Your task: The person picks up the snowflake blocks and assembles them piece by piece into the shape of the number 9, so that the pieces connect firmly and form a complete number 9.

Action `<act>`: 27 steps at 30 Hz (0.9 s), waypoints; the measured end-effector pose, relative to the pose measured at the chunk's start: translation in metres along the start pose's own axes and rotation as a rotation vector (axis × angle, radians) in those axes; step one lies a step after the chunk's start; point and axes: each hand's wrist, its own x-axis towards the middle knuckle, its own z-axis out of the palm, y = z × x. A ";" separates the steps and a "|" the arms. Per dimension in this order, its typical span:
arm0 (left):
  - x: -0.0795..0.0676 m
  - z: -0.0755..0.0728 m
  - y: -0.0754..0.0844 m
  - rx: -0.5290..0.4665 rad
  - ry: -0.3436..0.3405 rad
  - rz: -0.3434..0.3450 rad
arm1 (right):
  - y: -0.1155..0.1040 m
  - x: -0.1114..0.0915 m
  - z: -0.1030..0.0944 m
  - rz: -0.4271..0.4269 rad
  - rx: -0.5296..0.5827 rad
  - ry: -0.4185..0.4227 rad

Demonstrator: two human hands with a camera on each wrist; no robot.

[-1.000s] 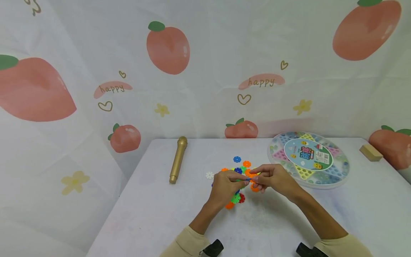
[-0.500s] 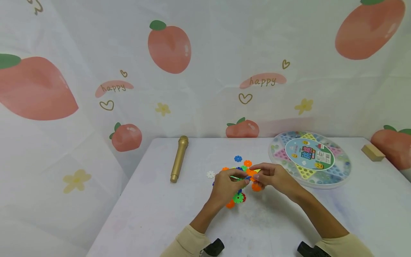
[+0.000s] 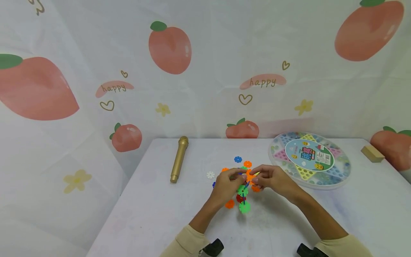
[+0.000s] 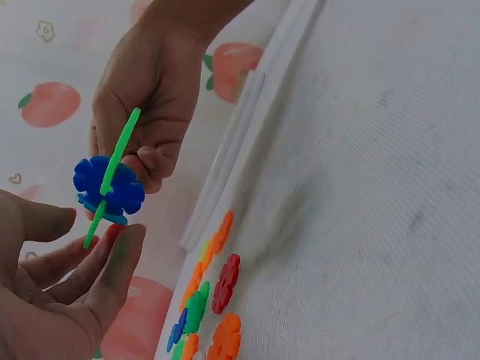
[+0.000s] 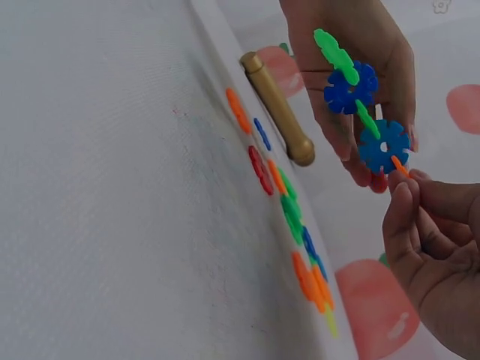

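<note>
A chain of slotted snowflake discs hangs between the hands, green and blue discs (image 5: 350,88) interlocked, with an orange disc (image 3: 249,176) at its upper end. My right hand (image 3: 273,180) pinches that orange disc between thumb and fingers. In the right wrist view a lighter blue disc (image 5: 384,147) meets the orange one. My left hand (image 3: 224,185) is close beside the chain, thumb and fingers apart around its upper part; whether a fingertip touches it is unclear. The green end disc (image 3: 244,207) hangs lowest, toward me. The hands partly hide the joint.
Several loose discs lie on the white table (image 3: 154,221) under and behind the hands, including a blue one (image 3: 238,159) and a white one (image 3: 210,175). A gold microphone-shaped stick (image 3: 179,159) lies left, a round game board (image 3: 309,160) right, and a wooden block (image 3: 372,153) at the far right.
The chain has swung downward and toward me, its green end now hanging lower. My left thumb and fingers have shifted from the blue disc they pinched. The right hand stays nearly in place.
</note>
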 end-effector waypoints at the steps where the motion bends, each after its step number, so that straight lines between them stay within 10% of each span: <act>1: 0.000 0.000 0.000 -0.011 -0.008 -0.006 | 0.000 0.000 0.000 -0.003 -0.004 -0.009; 27: 0.003 -0.010 0.001 -0.097 -0.027 -0.100 | 0.014 0.004 -0.005 0.026 -0.208 -0.006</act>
